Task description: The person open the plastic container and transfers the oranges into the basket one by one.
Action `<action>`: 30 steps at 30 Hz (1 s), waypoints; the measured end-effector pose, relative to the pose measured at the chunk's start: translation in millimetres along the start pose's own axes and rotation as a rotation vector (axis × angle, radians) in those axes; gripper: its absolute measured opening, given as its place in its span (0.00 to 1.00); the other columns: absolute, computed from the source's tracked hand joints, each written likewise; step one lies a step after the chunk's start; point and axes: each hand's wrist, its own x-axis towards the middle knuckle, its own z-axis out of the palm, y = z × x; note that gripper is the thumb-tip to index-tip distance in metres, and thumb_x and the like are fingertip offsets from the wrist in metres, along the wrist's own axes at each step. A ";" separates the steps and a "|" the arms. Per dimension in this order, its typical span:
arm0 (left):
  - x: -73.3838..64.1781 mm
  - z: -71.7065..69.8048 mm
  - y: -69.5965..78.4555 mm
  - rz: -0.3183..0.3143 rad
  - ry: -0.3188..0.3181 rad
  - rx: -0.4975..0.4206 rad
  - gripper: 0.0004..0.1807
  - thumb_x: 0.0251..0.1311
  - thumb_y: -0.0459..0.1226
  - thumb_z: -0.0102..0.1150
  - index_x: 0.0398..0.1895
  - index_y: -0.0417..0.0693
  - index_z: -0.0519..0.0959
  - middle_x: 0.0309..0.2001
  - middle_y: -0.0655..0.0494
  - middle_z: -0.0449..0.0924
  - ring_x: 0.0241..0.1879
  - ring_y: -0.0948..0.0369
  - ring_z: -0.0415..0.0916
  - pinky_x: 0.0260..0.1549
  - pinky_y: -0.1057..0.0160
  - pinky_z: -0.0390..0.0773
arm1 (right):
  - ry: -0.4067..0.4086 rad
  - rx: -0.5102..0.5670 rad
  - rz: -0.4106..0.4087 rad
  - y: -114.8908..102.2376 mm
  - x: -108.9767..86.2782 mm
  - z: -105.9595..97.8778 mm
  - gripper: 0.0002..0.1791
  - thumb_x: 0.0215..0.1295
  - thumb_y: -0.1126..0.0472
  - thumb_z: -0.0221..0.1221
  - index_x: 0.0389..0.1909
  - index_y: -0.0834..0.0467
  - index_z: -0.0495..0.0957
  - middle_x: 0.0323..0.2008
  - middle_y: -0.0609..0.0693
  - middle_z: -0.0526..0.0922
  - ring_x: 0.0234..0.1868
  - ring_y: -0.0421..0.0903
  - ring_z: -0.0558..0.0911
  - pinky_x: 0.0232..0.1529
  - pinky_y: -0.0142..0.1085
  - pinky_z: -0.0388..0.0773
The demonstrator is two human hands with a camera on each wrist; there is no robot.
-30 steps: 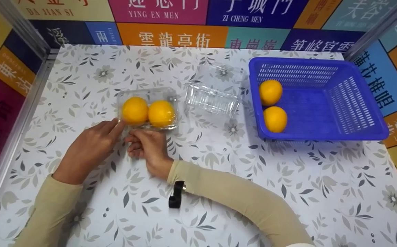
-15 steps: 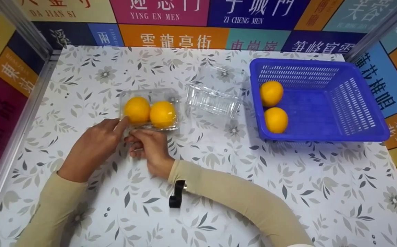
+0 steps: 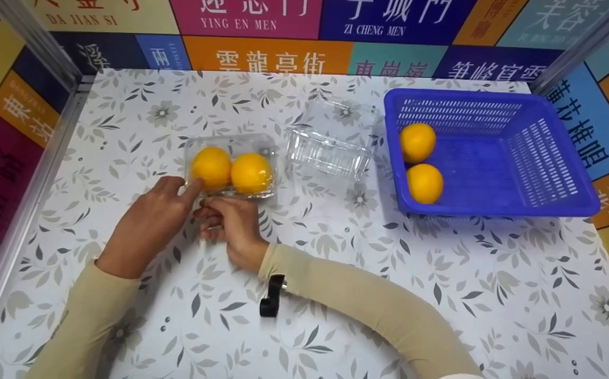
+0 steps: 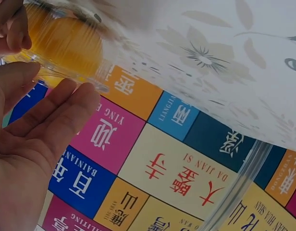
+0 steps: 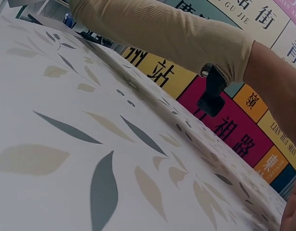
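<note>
Two oranges, a left orange [image 3: 211, 167] and a right orange [image 3: 251, 173], sit inside a clear plastic clamshell box [image 3: 230, 141] on the table. My left hand [image 3: 149, 226] touches the box's near left corner, its index finger reaching over the rim. In the left wrist view, the left hand's [image 4: 37, 125] fairly straight fingers and thumb lie at the rim, below an orange [image 4: 66, 41] seen through the plastic. My right hand [image 3: 236, 226] pinches the near rim with thumb and index finger, other fingers curled. The right wrist view shows little of the right hand.
Beside the box stands a second clear clamshell [image 3: 328, 152], lid raised. A blue basket [image 3: 493, 208] to the right holds two oranges, a far orange [image 3: 418, 142] and a near orange [image 3: 424, 183]. Printed panels [image 3: 267, 58] wall the floral tabletop [image 3: 367, 273].
My left hand has slid slightly right, bringing its index finger further onto the corner of the box. The right hand stays at the near rim. Oranges and basket keep their places.
</note>
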 end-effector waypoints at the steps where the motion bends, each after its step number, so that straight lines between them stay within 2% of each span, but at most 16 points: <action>1: 1.4 -0.7 0.9 0.004 0.001 0.012 0.24 0.63 0.14 0.65 0.61 0.32 0.77 0.42 0.31 0.82 0.40 0.37 0.82 0.24 0.43 0.87 | -0.002 0.001 -0.002 -0.6 0.0 -0.2 0.09 0.73 0.69 0.64 0.44 0.72 0.88 0.30 0.59 0.90 0.19 0.44 0.81 0.18 0.33 0.83; 7: 9.1 0.5 6.8 -0.012 -0.006 0.070 0.23 0.60 0.15 0.68 0.57 0.28 0.75 0.34 0.32 0.78 0.32 0.39 0.79 0.24 0.47 0.87 | -0.012 0.007 -0.011 -1.4 0.0 -1.7 0.08 0.74 0.69 0.63 0.41 0.70 0.89 0.29 0.59 0.89 0.19 0.44 0.81 0.18 0.33 0.83; 12: 11.1 7.1 9.4 -0.033 0.006 0.096 0.23 0.60 0.16 0.69 0.57 0.28 0.76 0.34 0.31 0.78 0.32 0.38 0.79 0.25 0.48 0.87 | -0.004 0.014 -0.011 -0.6 -0.6 -2.1 0.08 0.75 0.69 0.63 0.41 0.70 0.88 0.27 0.57 0.86 0.19 0.44 0.80 0.18 0.33 0.83; 20: 8.2 12.0 7.9 -0.032 0.044 0.096 0.24 0.59 0.17 0.70 0.59 0.27 0.79 0.36 0.32 0.79 0.33 0.39 0.80 0.25 0.48 0.87 | -0.015 0.019 -0.026 0.1 -1.5 -3.6 0.08 0.75 0.70 0.62 0.40 0.70 0.88 0.28 0.56 0.87 0.20 0.45 0.82 0.19 0.34 0.85; 24: 9.1 9.4 6.4 -0.019 0.038 0.089 0.24 0.60 0.16 0.69 0.60 0.26 0.79 0.36 0.31 0.80 0.33 0.39 0.80 0.25 0.48 0.88 | -0.022 0.017 -0.040 0.4 -1.9 -4.3 0.09 0.75 0.71 0.61 0.41 0.71 0.88 0.29 0.57 0.88 0.20 0.44 0.82 0.20 0.34 0.85; 30: 15.7 -4.8 -1.5 -0.017 0.080 0.047 0.26 0.62 0.15 0.65 0.65 0.26 0.79 0.41 0.28 0.82 0.37 0.37 0.82 0.25 0.46 0.89 | -0.065 0.002 -0.054 3.2 -1.1 -5.8 0.13 0.77 0.70 0.59 0.49 0.78 0.85 0.30 0.55 0.90 0.20 0.43 0.83 0.21 0.34 0.86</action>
